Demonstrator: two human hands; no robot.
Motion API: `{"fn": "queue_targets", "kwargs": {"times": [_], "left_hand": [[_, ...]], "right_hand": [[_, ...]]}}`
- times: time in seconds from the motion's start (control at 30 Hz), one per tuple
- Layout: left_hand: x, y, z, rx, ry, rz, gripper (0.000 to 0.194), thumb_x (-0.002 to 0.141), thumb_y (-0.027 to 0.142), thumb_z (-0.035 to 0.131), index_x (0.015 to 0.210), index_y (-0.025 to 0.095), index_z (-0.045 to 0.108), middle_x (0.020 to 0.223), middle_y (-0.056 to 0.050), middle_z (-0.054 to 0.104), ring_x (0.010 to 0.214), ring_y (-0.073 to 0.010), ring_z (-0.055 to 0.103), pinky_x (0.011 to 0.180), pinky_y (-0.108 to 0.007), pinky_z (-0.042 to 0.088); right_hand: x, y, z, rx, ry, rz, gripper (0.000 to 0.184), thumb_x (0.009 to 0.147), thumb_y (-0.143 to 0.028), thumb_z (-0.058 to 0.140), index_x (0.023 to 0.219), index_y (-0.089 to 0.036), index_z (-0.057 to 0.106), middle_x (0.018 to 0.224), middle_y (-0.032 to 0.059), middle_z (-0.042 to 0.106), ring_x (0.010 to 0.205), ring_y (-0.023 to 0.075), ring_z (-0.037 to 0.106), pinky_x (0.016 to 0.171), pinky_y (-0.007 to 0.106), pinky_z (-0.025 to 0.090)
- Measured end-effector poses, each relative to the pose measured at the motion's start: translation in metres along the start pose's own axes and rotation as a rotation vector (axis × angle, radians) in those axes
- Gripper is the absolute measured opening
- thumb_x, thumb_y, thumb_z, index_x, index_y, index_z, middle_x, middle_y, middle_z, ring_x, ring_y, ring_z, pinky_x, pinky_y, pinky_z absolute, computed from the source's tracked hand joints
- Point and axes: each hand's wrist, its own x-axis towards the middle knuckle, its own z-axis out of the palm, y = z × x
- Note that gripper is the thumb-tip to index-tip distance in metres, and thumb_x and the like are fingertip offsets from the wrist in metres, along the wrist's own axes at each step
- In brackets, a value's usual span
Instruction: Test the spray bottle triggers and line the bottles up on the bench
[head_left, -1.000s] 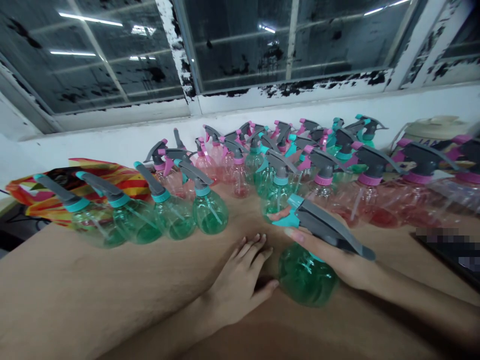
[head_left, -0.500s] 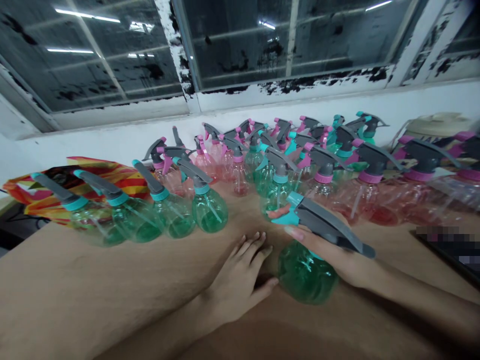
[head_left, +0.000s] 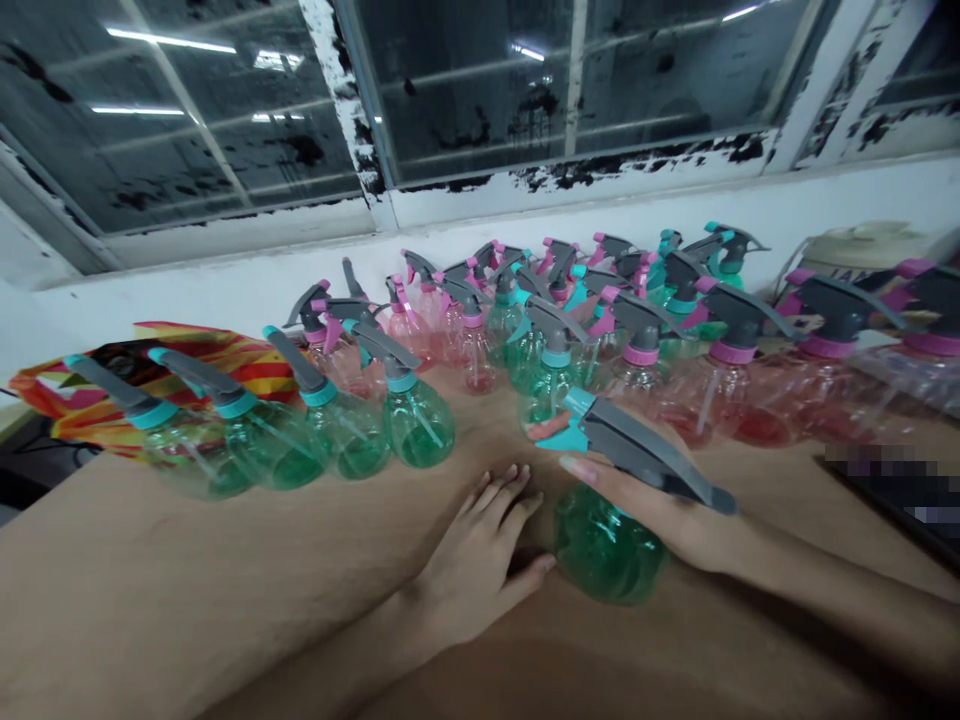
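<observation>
My right hand (head_left: 660, 515) is wrapped round the neck of a green spray bottle (head_left: 607, 560), below its grey and turquoise trigger head. The bottle stands on the wooden table (head_left: 225, 590), its nozzle pointing left. To its left my left hand (head_left: 487, 560) lies palm down on the tabletop, fingers stretched out and holding nothing. Beyond that hand, a green spray bottle (head_left: 418, 425) with a turquoise collar ends a row of similar ones. Part of the held bottle's neck is hidden behind my right fingers.
Several pink spray bottles (head_left: 757, 415) line the right side, with more pink and green ones crowded towards the wall. A colourful plastic bag (head_left: 225, 355) lies behind the left row. A dark flat device (head_left: 892, 500) rests at the right. A beige container (head_left: 870, 245) stands behind.
The held spray bottle's head and my right hand have shifted very slightly left. The whole view has moved a little; my left hand stays flat in place.
</observation>
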Motion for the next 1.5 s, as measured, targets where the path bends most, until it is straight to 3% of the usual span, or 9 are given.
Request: {"fn": "queue_targets", "kwargs": {"times": [0.23, 0.47, 0.57, 0.73, 0.93, 1.27, 1.5], "left_hand": [[-0.0009, -0.0005, 0.0001, -0.02, 0.034, 0.018, 0.056, 0.092, 0.043, 0.053, 0.139, 0.015, 0.039, 0.146, -0.014, 0.04, 0.137, -0.0288, 0.031, 0.111, -0.05, 0.028], [0.0001, 0.001, -0.0017, 0.014, -0.008, 0.0, 0.058, 0.092, 0.043, 0.054, 0.138, 0.012, 0.04, 0.147, -0.015, 0.037, 0.137, -0.0286, 0.031, 0.112, -0.049, 0.026], [0.0001, 0.0017, -0.0019, 0.026, -0.023, -0.01, 0.059, 0.092, 0.043, 0.055, 0.138, 0.01, 0.04, 0.147, -0.016, 0.038, 0.137, -0.029, 0.032, 0.111, -0.049, 0.027], [-0.0006, 0.0016, -0.0011, 0.013, 0.005, 0.003, 0.056, 0.092, 0.043, 0.053, 0.137, 0.011, 0.041, 0.146, -0.016, 0.04, 0.136, -0.029, 0.033, 0.111, -0.049, 0.027], [-0.0004, 0.0018, -0.0026, -0.001, 0.015, 0.011, 0.055, 0.092, 0.042, 0.054, 0.136, 0.013, 0.042, 0.145, -0.016, 0.041, 0.136, -0.0294, 0.033, 0.11, -0.051, 0.028], [0.0004, 0.0018, -0.0017, 0.024, -0.016, 0.009, 0.055, 0.092, 0.042, 0.054, 0.136, 0.01, 0.042, 0.146, -0.016, 0.039, 0.137, -0.0281, 0.032, 0.112, -0.05, 0.025], [-0.0004, 0.0011, -0.0007, -0.004, 0.022, 0.013, 0.054, 0.092, 0.044, 0.053, 0.136, 0.013, 0.043, 0.145, -0.015, 0.041, 0.137, -0.0279, 0.031, 0.111, -0.05, 0.027]], "right_hand": [[0.0008, 0.0037, 0.0018, -0.048, 0.036, -0.059, 0.013, 0.085, -0.038, 0.059, 0.092, -0.027, 0.062, 0.088, -0.0001, 0.067, 0.086, 0.0185, 0.064, 0.076, 0.032, 0.049], [-0.0015, 0.0064, 0.0022, -0.098, 0.065, -0.054, 0.017, 0.086, -0.04, 0.058, 0.077, -0.025, 0.057, 0.073, -0.0024, 0.057, 0.068, 0.0143, 0.056, 0.064, 0.03, 0.045], [-0.0017, 0.0053, 0.0011, -0.058, 0.044, -0.038, 0.015, 0.085, -0.041, 0.059, 0.09, -0.027, 0.062, 0.084, -0.0007, 0.064, 0.077, 0.0162, 0.061, 0.072, 0.031, 0.048], [-0.0011, 0.0006, 0.0014, 0.071, 0.005, 0.043, 0.027, 0.084, -0.039, 0.061, 0.109, -0.029, 0.062, 0.109, 0.0024, 0.068, 0.092, 0.019, 0.067, 0.08, 0.033, 0.054], [-0.0034, 0.0048, 0.0014, -0.011, 0.035, 0.007, 0.034, 0.084, -0.039, 0.062, 0.117, -0.03, 0.061, 0.105, 0.0023, 0.07, 0.092, 0.0209, 0.067, 0.083, 0.037, 0.055], [-0.001, -0.0027, 0.0031, 0.059, 0.014, 0.037, 0.028, 0.084, -0.037, 0.062, 0.11, -0.028, 0.065, 0.108, 0.0036, 0.07, 0.11, 0.0225, 0.062, 0.096, 0.038, 0.05], [-0.0015, 0.0027, 0.0006, -0.035, 0.02, -0.023, 0.02, 0.086, -0.038, 0.059, 0.102, -0.029, 0.066, 0.103, 0.0022, 0.071, 0.096, 0.0212, 0.066, 0.087, 0.039, 0.053]]}}
